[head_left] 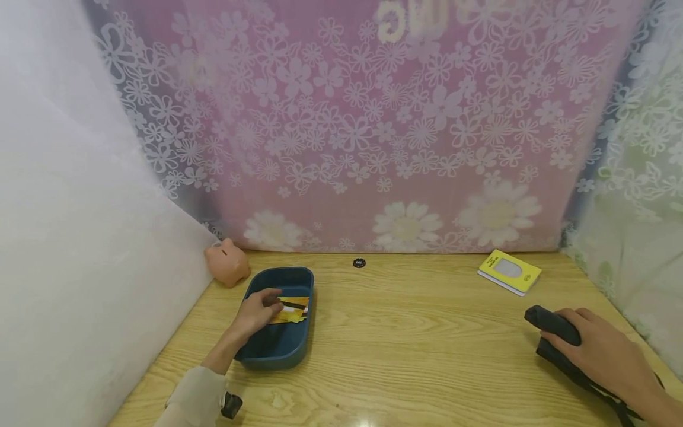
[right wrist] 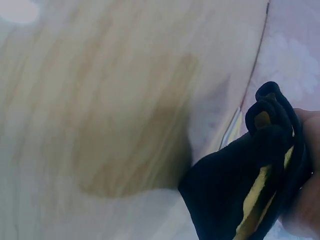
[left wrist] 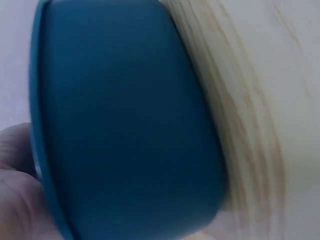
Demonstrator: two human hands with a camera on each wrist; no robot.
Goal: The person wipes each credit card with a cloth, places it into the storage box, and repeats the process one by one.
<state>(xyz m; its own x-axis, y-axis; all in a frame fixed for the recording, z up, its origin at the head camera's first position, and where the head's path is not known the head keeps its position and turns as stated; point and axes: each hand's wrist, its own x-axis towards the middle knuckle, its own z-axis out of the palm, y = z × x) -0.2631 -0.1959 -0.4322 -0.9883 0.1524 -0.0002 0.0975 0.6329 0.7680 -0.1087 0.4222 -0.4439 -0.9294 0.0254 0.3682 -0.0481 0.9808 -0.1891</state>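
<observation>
Over a blue rectangular bin (head_left: 274,360), my left hand (head_left: 256,311) has its fingers and thumb apart. Its fingertips are beside several yellow-and-orange cards (head_left: 293,309) with dark stripes, lying fanned inside the bin. The left wrist view shows the bin's outer wall (left wrist: 125,120), with part of the hand behind the rim; the cards are hidden there. On the right, above the table, my right hand (head_left: 608,350) grips a folded dark cloth (head_left: 552,325). Yellow shows inside its folds in the right wrist view, where only the edge of the hand appears.
A pink piggy bank (head_left: 227,263) stands behind the bin at left. One black round chip (head_left: 359,263) lies near the back edge of the wooden table (head_left: 405,338). At back right is a yellow-covered booklet (head_left: 509,271). Floral fabric hangs behind the table.
</observation>
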